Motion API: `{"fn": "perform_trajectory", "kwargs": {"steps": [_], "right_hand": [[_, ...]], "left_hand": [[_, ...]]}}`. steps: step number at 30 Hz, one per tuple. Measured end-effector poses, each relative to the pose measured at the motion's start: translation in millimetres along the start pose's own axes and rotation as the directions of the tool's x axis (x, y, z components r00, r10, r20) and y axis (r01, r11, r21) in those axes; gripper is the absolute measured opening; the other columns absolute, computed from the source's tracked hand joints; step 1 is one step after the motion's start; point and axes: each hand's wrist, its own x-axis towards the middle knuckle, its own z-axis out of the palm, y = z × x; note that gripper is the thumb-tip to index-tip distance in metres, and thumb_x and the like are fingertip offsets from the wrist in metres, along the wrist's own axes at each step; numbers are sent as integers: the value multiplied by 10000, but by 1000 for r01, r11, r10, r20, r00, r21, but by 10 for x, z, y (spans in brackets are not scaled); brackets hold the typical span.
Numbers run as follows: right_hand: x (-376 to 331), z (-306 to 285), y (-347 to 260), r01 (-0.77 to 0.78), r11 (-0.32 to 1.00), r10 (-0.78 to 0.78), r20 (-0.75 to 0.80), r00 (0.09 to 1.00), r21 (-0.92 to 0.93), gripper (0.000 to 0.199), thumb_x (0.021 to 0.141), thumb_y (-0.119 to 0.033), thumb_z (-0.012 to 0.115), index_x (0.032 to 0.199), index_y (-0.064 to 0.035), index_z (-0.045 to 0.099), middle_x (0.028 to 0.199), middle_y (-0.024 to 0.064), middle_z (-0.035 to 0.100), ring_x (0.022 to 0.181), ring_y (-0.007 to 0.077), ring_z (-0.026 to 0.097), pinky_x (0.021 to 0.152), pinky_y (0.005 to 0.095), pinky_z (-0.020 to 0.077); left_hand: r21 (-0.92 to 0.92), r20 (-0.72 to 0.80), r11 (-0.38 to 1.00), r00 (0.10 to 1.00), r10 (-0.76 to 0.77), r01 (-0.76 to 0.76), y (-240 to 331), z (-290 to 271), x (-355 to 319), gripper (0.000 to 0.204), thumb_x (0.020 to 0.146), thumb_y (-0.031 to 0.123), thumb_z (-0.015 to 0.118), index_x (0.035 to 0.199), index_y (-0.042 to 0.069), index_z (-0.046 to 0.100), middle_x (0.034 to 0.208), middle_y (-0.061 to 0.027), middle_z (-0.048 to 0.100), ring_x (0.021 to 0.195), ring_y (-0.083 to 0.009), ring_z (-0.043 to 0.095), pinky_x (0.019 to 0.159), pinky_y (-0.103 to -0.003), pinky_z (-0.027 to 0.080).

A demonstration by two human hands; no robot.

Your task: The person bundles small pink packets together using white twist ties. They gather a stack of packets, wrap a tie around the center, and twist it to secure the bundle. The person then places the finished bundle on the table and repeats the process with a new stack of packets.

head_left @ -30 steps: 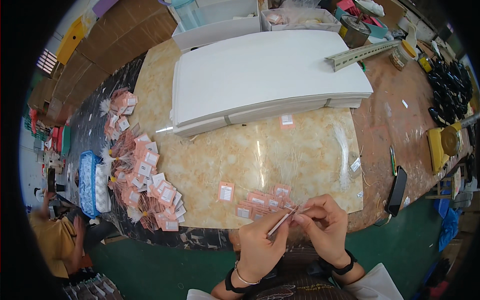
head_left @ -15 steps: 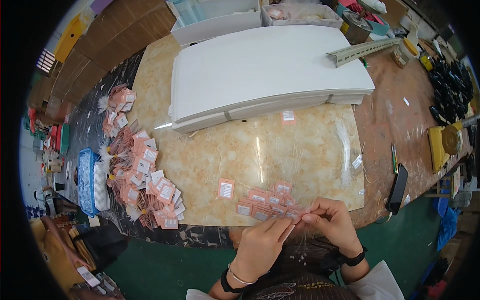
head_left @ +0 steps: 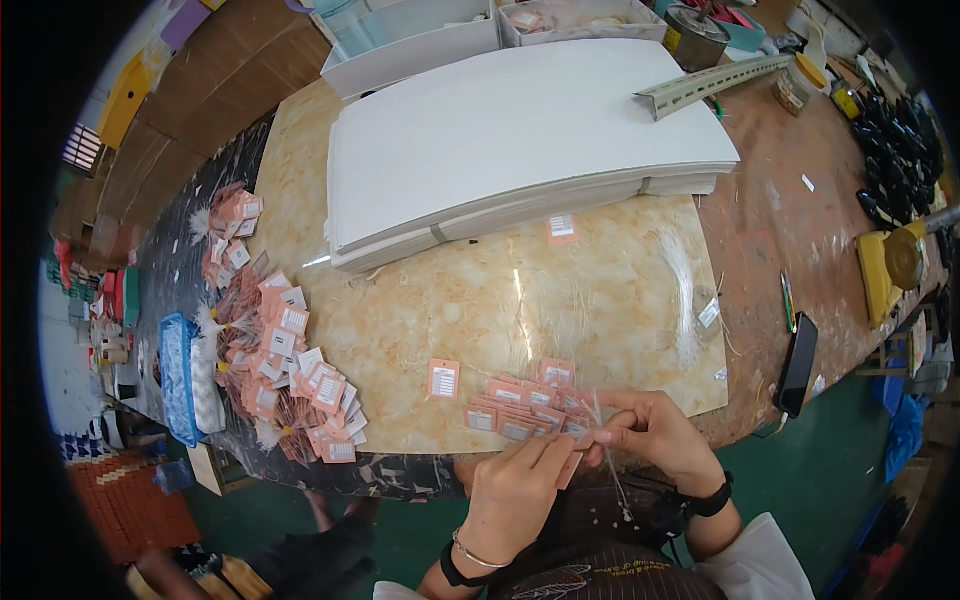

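A: Where is the work held?
B: Over the near edge of the table [head_left: 420, 472]: the left hand [head_left: 515, 495] pinches a pink tag [head_left: 569, 471]; the right hand [head_left: 655, 432], fingertips together, pinches clear strands [head_left: 617, 482].

A: What makes for good handling?
B: Arguably, a steady tag, a short strand between fingertips, and hanging ends kept untangled. The tag pile [head_left: 510, 410], just beyond, is best left undisturbed. Fingers hide the exact contact.
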Motion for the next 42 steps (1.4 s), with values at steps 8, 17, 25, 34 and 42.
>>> {"fn": "perform_trajectory", "kwargs": {"steps": [8, 17, 25, 34, 42], "right_hand": [[15, -108, 78, -50, 988, 37, 85, 996, 148, 86, 917, -35, 579, 935, 47, 598, 831, 108, 688, 773, 137, 656, 741, 238, 507], [69, -343, 89, 32, 988, -53, -138, 989, -150, 71, 901, -15, 579, 857, 39, 590, 734, 90, 668, 675, 128, 634, 661, 246, 507], [222, -729, -87, 182, 948, -264, -332, 905, -259, 73, 889, -1, 572, 828, 38, 580, 668, 64, 630, 601, 117, 609, 580, 245, 493], [627, -684, -123, 88, 859, -304, -365, 880, -505, 57, 855, 6, 597, 831, 56, 583, 607, 74, 610, 527, 113, 598, 486, 245, 476], [739, -691, -178, 106, 827, -360, -375, 854, -552, 91, 855, 13, 593, 935, 53, 580, 630, 82, 638, 546, 120, 612, 515, 246, 491]], "left_hand": [[2, 20, 999, 999, 40, -40, -25, -3, 6, 163, 741, 71, 711, 898, 59, 666, 859, -76, 685, 735, -249, 667, 609, -319, 532], [-111, 248, 994, 968, 31, -3, -113, -116, 49, 133, 743, 78, 714, 870, 70, 677, 789, -100, 666, 679, -253, 649, 588, -321, 519], [-269, 355, 901, 905, -235, 340, -259, 158, -90, 121, 808, 81, 695, 912, 21, 697, 789, -127, 685, 607, -206, 664, 561, -298, 517], [-508, 486, 487, 704, -519, 710, -227, 514, -186, 188, 883, 91, 645, 965, -78, 654, 790, -115, 693, 704, -155, 692, 581, -235, 562], [-791, 560, 81, 770, -306, 607, -434, 353, -255, 279, 980, 72, 449, 1186, -107, 509, 1113, -211, 622, 1029, -271, 633, 899, -348, 524]]}}
